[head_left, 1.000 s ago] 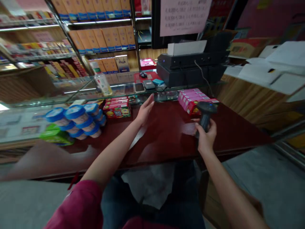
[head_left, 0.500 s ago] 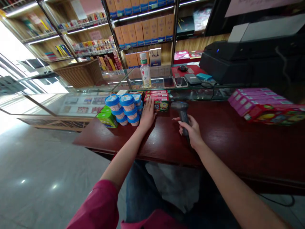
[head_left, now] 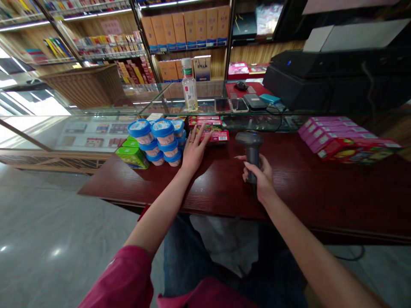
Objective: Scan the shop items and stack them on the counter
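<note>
My right hand (head_left: 261,177) is wrapped round the handle of a dark barcode scanner (head_left: 250,144), held upright above the dark red counter (head_left: 298,192). My left hand (head_left: 195,147) is on a stack of red snack boxes (head_left: 212,128), fingers spread along the top box, which sits askew. Just left of that hand stand stacked blue-lidded cups (head_left: 159,139) and green boxes (head_left: 131,155).
Pink and red boxes (head_left: 343,139) lie on the counter at the right. Behind it a glass case carries a bottle (head_left: 189,90), phones (head_left: 239,105) and a black register (head_left: 324,77). Shelves of boxed goods (head_left: 186,30) line the back wall. Grey floor lies to the left.
The view swung left then steadied. My left hand went from mid-air down to the red boxes and shifted the top one. My right hand kept the scanner and moved left with it.
</note>
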`<act>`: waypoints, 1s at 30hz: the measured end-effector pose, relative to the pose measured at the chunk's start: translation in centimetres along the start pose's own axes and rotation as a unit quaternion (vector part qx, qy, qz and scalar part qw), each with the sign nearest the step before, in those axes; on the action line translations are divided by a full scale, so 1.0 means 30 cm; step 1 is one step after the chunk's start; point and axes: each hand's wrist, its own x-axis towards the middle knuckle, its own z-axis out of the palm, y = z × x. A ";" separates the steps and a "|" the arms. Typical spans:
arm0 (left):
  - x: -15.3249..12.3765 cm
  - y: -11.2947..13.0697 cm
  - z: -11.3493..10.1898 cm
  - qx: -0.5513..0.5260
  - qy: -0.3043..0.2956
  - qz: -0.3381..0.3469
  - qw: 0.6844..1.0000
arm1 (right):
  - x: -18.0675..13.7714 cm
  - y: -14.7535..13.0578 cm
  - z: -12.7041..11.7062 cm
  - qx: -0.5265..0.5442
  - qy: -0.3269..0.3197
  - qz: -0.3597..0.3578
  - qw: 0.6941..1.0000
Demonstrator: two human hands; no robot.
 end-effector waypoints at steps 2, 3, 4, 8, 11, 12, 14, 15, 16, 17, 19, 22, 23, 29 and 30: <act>0.000 -0.007 0.005 -0.019 -0.004 -0.019 1.000 | -0.037 -0.005 -0.015 -0.035 -0.024 0.008 0.999; -0.001 -0.010 0.008 -0.028 -0.010 -0.024 0.999 | -0.056 -0.009 -0.022 -0.053 -0.038 0.017 0.998; -0.002 -0.011 0.009 -0.034 -0.018 -0.025 0.999 | -0.073 -0.012 -0.027 -0.070 -0.051 0.024 0.996; -0.007 0.003 0.006 -0.036 -0.033 -0.006 0.999 | -0.112 -0.022 -0.030 -0.106 -0.086 0.027 0.990; -0.009 0.019 0.004 -0.042 -0.034 0.005 0.999 | -0.112 -0.025 -0.026 -0.115 -0.085 0.028 0.989; -0.010 0.021 0.005 -0.043 -0.035 0.006 0.998 | -0.110 -0.026 -0.027 -0.118 -0.081 0.030 0.989; -0.012 0.020 0.012 -0.041 -0.035 0.005 0.999 | -0.105 -0.026 -0.031 -0.120 -0.076 0.035 0.989; -0.013 0.018 0.016 -0.038 -0.033 0.004 0.999 | -0.104 -0.025 -0.033 -0.120 -0.076 0.036 0.989; -0.014 0.015 0.020 -0.034 -0.031 0.002 0.999 | -0.102 -0.024 -0.036 -0.119 -0.076 0.037 0.989; -0.014 0.012 0.023 -0.029 -0.028 0.001 0.999 | -0.101 -0.022 -0.038 -0.117 -0.077 0.037 0.989; -0.015 0.008 0.025 -0.020 -0.023 0.001 1.000 | -0.098 -0.018 -0.041 -0.114 -0.077 0.038 0.990; -0.012 0.011 0.014 -0.018 -0.020 0.003 1.000 | -0.099 -0.015 -0.037 -0.102 -0.066 0.032 0.992; -0.012 0.013 0.008 -0.022 -0.018 0.005 1.000 | -0.100 -0.016 -0.036 -0.094 -0.057 0.028 0.994; -0.003 0.055 -0.027 -0.092 -0.020 0.090 0.992 | -0.091 -0.058 -0.113 -0.035 0.096 -0.067 0.992; 0.004 0.071 -0.026 -0.106 -0.022 0.108 0.988 | -0.080 -0.070 -0.153 -0.030 0.136 -0.089 0.986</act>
